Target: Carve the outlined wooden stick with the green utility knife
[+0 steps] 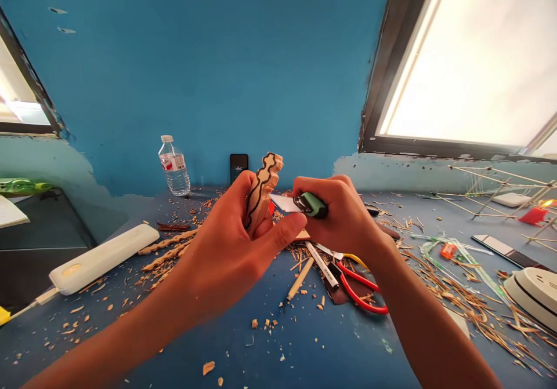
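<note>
My left hand [235,232] is wrapped round a carved wooden piece [262,189], held upright, with black outlines drawn on its face and notches cut along its right edge. In my right hand [337,203] is a utility knife [311,204] with a green handle, its blade pointing left. The blade tip lies at the notched edge of the wood; whether it is cutting in, I cannot tell. My left thumb reaches toward the knife, just below the blade. The lower end of the wood is hidden in my left palm.
Below my hands lie a marker [322,266], a wooden stick [300,279] and red-handled pliers [359,293] among wood shavings. A water bottle [174,168] and a phone [239,166] stand by the wall. At left is a white power strip [104,258]; at right, a stick frame [500,195].
</note>
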The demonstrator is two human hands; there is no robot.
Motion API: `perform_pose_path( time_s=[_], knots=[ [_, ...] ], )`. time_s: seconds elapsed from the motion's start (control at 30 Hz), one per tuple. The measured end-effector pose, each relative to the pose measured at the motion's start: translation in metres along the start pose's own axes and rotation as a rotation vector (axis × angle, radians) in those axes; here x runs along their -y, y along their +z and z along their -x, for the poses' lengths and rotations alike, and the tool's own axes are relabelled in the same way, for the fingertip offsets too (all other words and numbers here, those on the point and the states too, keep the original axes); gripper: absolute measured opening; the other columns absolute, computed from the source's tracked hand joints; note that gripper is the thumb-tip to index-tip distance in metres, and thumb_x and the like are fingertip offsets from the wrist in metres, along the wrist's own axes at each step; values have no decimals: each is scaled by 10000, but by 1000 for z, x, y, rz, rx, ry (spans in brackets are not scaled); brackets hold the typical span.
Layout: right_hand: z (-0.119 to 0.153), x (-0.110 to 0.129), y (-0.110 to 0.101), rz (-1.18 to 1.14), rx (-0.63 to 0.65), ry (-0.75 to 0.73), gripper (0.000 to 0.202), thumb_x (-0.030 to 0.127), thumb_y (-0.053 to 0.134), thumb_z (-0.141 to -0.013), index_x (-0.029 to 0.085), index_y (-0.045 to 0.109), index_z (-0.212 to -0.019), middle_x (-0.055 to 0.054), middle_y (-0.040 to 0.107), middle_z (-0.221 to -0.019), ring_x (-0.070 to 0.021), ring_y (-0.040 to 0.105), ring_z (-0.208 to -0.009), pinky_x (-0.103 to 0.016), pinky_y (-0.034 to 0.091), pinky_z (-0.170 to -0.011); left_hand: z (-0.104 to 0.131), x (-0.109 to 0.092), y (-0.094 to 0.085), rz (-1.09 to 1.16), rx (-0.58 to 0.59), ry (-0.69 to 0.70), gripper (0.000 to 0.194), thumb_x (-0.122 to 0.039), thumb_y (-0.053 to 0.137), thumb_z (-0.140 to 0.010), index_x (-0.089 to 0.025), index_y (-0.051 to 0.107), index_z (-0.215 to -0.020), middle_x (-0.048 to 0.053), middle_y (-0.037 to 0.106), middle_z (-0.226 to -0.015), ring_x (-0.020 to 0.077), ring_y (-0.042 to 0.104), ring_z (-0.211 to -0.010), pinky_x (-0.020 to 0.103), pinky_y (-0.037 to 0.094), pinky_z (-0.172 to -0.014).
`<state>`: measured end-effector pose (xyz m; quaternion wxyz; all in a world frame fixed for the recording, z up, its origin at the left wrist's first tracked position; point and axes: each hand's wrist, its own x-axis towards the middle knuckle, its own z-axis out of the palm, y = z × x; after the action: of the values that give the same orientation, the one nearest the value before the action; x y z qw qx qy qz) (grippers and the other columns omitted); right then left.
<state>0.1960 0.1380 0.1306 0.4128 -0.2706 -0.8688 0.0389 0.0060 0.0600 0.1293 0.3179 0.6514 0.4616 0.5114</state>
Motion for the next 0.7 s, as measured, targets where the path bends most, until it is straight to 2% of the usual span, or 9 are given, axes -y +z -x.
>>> perform_pose_path(
  time_s=[0.1,0.17,0.23,0.3,0.4,0.47,0.57,0.63,0.7],
  knots=[
    [1,5,1,31,14,-13,136,211,616,-728,255,488,-724,79,385,-596,-134,227,-599,-286,235,-555,1,-3,0,52,77,-10,395,-497,839,-868,-274,536,-989,-123,354,-596,66,294,-503,127,288,-393],
    [2,10,6,63,-17,-13,160,242,614,-757,256,459,-719,76,368,-589,-134,229,-585,-291,224,-556,1,-3,0,58,80,10,365,-484,835,-886,-269,545,-945,-125,342,-575,58,293,-482,119,286,-389],
    [2,15,14,175,-134,18,223,280,598,-840,256,411,-721,69,361,-586,-136,208,-568,-303,196,-553,0,-2,1,69,40,13,349,-525,790,-925,-266,557,-911,-117,373,-565,52,313,-461,116,306,-382],
    [3,20,24,354,-299,65,248,292,562,-922,260,394,-743,57,393,-595,-138,195,-557,-318,162,-556,-1,1,3,162,23,-54,344,-567,745,-952,-280,557,-925,-114,395,-547,53,317,-422,122,289,-352],
    [3,23,38,530,-448,99,158,233,543,-942,258,443,-822,30,494,-659,-140,247,-566,-327,147,-573,-5,3,8,313,34,-166,370,-589,720,-961,-290,510,-908,-128,346,-521,45,279,-373,117,218,-324],
    [2,20,41,447,-447,127,170,221,548,-936,263,418,-834,29,496,-681,-142,245,-583,-327,154,-579,-6,3,11,336,31,-176,415,-611,721,-954,-279,484,-877,-128,331,-534,38,284,-377,110,216,-332],
    [-2,12,37,207,-363,155,285,272,518,-968,277,307,-777,61,383,-622,-145,209,-589,-305,198,-556,-7,4,12,329,31,-192,472,-577,834,-877,-268,477,-862,-129,341,-567,24,277,-410,103,243,-348],
    [-4,6,30,123,-286,125,320,309,497,-981,275,281,-747,74,325,-591,-145,219,-583,-284,240,-545,-6,4,11,280,16,-193,481,-509,903,-824,-265,492,-874,-129,352,-602,16,261,-440,100,255,-363],
    [-5,3,22,112,-217,79,320,330,535,-935,269,301,-727,75,318,-587,-141,235,-581,-283,247,-551,-5,4,10,229,7,-177,452,-470,919,-810,-276,531,-937,-128,370,-630,19,270,-465,103,266,-374]
  ],
)
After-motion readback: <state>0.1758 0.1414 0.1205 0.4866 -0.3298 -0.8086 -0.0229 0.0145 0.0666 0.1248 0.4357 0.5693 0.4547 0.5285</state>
